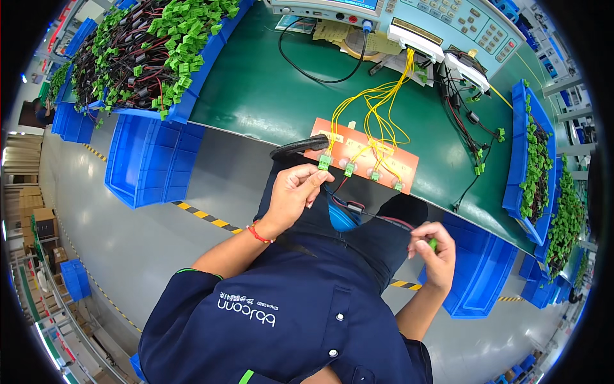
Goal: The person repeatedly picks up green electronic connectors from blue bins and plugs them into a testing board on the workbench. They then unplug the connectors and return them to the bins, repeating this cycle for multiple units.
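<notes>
At the bench edge lies an orange board (pixel 403 161) with a row of green connectors along its near side. My left hand (pixel 295 195) is closed, thumb and forefinger pinching at the green connector (pixel 325 162) on the board's left end. Off to the right, my right hand (pixel 436 253) is closed around another green connector (pixel 433 244), mostly hidden by the fingers. A thin red and black cable (pixel 384 218) hangs between the two hands over my lap. Yellow wires (pixel 377 96) run from the board up to a white terminal block (pixel 416 40).
A blue bin (pixel 211 54) heaped with green-ended cables stands left; another blue bin (pixel 517 160) stands right. A pale blue test instrument (pixel 460 29) sits at the back. Loose black cables (pixel 465 131) lie on the green bench (pixel 256 96). A black strap-like piece (pixel 298 146) overlaps the board's left end.
</notes>
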Demonstrator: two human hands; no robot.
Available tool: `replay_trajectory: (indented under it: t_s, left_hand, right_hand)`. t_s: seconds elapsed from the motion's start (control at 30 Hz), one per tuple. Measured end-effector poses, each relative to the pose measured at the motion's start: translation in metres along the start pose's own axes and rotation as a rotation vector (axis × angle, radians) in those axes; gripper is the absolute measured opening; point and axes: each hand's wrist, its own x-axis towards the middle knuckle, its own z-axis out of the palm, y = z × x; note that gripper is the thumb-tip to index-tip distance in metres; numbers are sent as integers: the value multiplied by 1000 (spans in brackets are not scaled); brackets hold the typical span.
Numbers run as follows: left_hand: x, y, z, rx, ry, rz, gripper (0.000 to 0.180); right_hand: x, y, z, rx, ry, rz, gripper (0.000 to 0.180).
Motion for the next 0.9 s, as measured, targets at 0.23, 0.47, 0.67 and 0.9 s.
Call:
replay_trajectory:
  t_s: [0.23,0.47,0.67,0.9]
  left_hand:
    - [4,1,-3,101,-3,42,25]
    - [-3,0,2,45,164,192,17]
    - [-39,10,18,326,32,399,24]
    - [-35,5,25,245,-207,291,26]
  right_hand:
    - [15,14,33,192,65,-118,19]
    - [38,35,88,167,64,-5,11]
    - [45,33,98,186,65,40,12]
    - [46,45,108,106,20,-105,13]
